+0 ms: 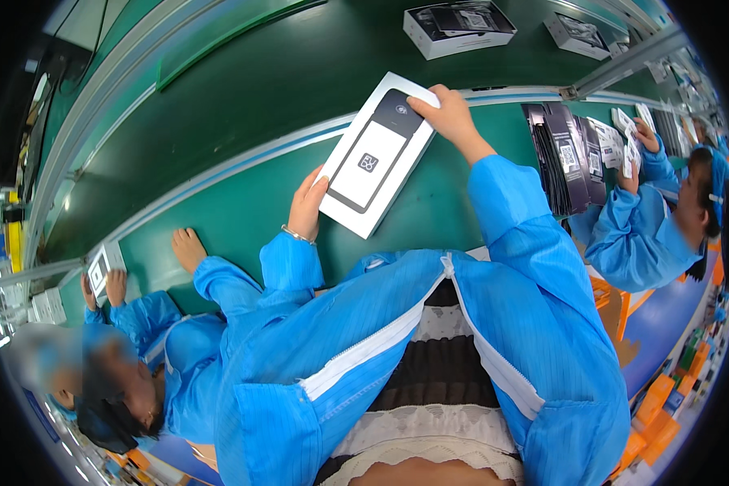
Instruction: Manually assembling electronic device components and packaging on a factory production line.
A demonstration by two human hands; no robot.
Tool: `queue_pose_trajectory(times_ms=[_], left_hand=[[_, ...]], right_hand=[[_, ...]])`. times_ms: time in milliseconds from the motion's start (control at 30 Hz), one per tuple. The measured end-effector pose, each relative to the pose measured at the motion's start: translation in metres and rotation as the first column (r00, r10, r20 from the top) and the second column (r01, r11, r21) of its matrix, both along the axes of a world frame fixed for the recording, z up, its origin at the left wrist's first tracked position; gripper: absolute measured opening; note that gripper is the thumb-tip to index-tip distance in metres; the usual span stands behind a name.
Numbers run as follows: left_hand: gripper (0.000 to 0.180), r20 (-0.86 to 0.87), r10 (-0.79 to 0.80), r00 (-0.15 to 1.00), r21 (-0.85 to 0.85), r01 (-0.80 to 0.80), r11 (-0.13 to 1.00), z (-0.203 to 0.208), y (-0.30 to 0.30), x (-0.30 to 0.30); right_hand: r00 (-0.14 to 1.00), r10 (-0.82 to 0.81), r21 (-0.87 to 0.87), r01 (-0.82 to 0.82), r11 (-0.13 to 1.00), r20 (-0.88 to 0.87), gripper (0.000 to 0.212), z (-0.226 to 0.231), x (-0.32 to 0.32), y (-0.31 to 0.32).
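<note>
A white product box (355, 202) with a picture of a dark-framed handheld device on its face is tilted in front of me over the green bench. My left hand (306, 202) grips its lower left edge, the fingers partly hidden behind it. At the upper right corner, my right hand (449, 113) holds the box with the thumb lying on its printed face. Both hands are closed on this one box, which looks shut. The underside of the box is out of sight.
Dark printed sleeves (563, 154) stand stacked on the right. An open white carton (462, 28) and another carton (577, 36) sit beyond the metal rail (275, 146). A co-worker's hand (188, 247) rests on the bench at left; another co-worker (640, 235) handles white items at right.
</note>
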State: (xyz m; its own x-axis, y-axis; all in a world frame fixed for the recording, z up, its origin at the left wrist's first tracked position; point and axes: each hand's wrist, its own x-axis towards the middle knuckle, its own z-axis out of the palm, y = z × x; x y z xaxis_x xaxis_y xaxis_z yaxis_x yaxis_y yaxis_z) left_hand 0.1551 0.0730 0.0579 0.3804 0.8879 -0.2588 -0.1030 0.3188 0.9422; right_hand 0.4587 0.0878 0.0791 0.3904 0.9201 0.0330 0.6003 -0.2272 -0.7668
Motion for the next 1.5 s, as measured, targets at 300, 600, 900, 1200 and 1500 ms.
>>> queue_pose_trajectory(times_ms=[300, 600, 900, 1200, 1500], left_hand=[[0.051, -0.143, -0.157, 0.977, -0.063, 0.15, 0.987, -0.005, 0.005, -0.008], [0.057, -0.366, -0.593, 0.717, -0.138, 0.588, 0.797, 0.006, 0.057, -0.001], [0.063, 0.037, -0.363, 0.931, -0.139, 0.365, 0.921, -0.016, -0.014, 0.083], [0.089, 0.287, 0.052, 0.956, -0.298, 0.038, 0.954, 0.003, -0.038, 0.088], [0.114, 0.32, -0.099, 0.942, 0.151, 0.053, 0.987, 0.024, -0.049, 0.076]], right_hand=[[0.993, 0.006, 0.003, -0.006, 1.0, -0.121, 0.057, -0.01, 0.001, -0.005], [0.668, -0.191, 0.087, 0.359, 0.929, -0.719, 0.07, -0.054, -0.032, -0.026], [0.216, 0.02, 0.078, 0.26, 0.963, -0.976, 0.043, -0.03, -0.051, -0.07], [0.319, 0.111, 0.119, 0.005, 0.993, -0.941, 0.064, -0.029, -0.043, -0.081], [0.352, 0.263, 0.242, -0.103, 0.965, -0.898, 0.089, 0.034, -0.041, -0.097]])
